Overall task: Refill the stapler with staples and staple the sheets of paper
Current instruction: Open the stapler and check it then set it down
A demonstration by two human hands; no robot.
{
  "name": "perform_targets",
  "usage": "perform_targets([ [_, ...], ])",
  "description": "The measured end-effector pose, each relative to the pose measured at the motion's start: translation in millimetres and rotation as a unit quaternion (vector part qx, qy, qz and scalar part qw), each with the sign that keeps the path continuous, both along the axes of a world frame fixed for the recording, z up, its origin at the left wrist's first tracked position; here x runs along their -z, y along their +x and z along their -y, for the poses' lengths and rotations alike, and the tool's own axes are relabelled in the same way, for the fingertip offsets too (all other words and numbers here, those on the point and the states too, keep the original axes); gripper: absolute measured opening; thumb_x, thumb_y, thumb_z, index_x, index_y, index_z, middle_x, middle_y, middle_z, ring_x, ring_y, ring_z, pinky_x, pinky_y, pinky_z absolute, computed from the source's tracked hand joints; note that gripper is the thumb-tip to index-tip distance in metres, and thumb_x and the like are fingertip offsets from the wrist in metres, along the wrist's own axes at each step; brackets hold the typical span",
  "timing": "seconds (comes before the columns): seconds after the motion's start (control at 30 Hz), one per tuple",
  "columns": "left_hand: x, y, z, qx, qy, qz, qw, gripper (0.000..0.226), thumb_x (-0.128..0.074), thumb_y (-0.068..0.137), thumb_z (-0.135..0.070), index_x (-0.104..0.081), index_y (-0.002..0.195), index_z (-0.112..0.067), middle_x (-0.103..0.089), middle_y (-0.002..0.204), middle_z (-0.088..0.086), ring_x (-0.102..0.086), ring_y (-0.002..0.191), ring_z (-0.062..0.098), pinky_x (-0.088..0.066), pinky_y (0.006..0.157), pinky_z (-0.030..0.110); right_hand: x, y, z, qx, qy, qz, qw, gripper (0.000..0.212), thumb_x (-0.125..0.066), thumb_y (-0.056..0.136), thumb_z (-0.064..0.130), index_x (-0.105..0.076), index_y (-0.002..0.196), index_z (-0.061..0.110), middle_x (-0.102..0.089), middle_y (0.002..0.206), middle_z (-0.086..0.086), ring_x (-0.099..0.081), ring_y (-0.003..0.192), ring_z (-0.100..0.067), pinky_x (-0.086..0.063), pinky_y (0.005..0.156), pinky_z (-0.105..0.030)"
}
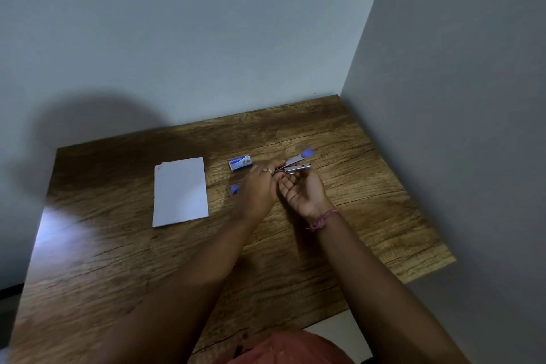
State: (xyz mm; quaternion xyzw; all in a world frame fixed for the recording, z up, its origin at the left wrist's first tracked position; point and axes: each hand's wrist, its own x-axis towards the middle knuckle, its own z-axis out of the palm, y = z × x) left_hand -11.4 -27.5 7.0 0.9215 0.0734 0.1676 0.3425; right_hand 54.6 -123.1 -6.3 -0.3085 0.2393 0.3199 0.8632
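Wood-grain surface [295,245] is tucked into a grey corner. Up top, the opened stapler [296,163] is gripped by both hands, left hand [260,186] and right hand [304,190], above it. Paper sheets [180,190] and staple box [240,162] are left lying nearby.

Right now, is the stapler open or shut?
Open. The stapler shows its purple-tipped top arm lifted away from the metal staple channel, forming a V above the hands.
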Motion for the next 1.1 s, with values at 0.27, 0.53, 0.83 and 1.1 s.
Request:
perform_targets([
  [0.27, 6, 2, -6, 0.031, 0.147, -0.020, 0.988, 0.037, -0.044, 0.097, -0.018, -0.048, 0.135, -0.016, -0.058, 0.131, 0.003, -0.050, 0.120, 0.020, -0.037, 0.098, 0.034, 4, -5, 0, 0.028, 0.056, -0.034, 0.997, 0.041, -0.029, 0.098, 0.027, -0.059, 0.082, 0.005, -0.068, 0.065, -0.008, -0.062, 0.065, -0.017, -0.057, 0.057, -0.024],
  [0.53, -4, 5, -4, 0.012, 0.056, -0.006, 0.998, 0.033, -0.050, 0.095, -0.018, -0.057, 0.127, -0.013, -0.066, 0.118, 0.010, -0.057, 0.110, 0.026, -0.043, 0.092, 0.036, 12, -2, 4, 0.045, 0.054, -0.029, 0.997, 0.031, -0.038, 0.099, 0.020, -0.059, 0.088, 0.000, -0.071, 0.071, -0.013, -0.071, 0.060, -0.022, -0.060, 0.057, -0.030],
  [0.83, 10, 6, -19, -0.103, -0.531, -0.099, 0.835, 0.026, -0.049, 0.097, -0.014, -0.060, 0.114, 0.002, -0.065, 0.079, 0.003, -0.060, 0.060, 0.004, -0.049, 0.055, 0.020, 11, 10, 30, -0.028, -0.144, 0.159, 0.976, 0.042, -0.029, 0.101, 0.029, -0.050, 0.128, 0.004, -0.058, 0.131, -0.013, -0.054, 0.122, -0.021, -0.042, 0.099, -0.026],
  [1.1, 14, -13, -13, -0.067, -0.737, -0.144, 0.657, 0.030, -0.042, 0.098, -0.014, -0.057, 0.119, 0.002, -0.066, 0.089, 0.008, -0.063, 0.063, 0.007, -0.052, 0.054, 0.017, 5, 13, 42, -0.066, -0.260, 0.275, 0.923, 0.051, -0.013, 0.102, 0.029, -0.033, 0.144, 0.007, -0.049, 0.142, -0.007, -0.047, 0.120, -0.006, -0.036, 0.093, -0.015],
])
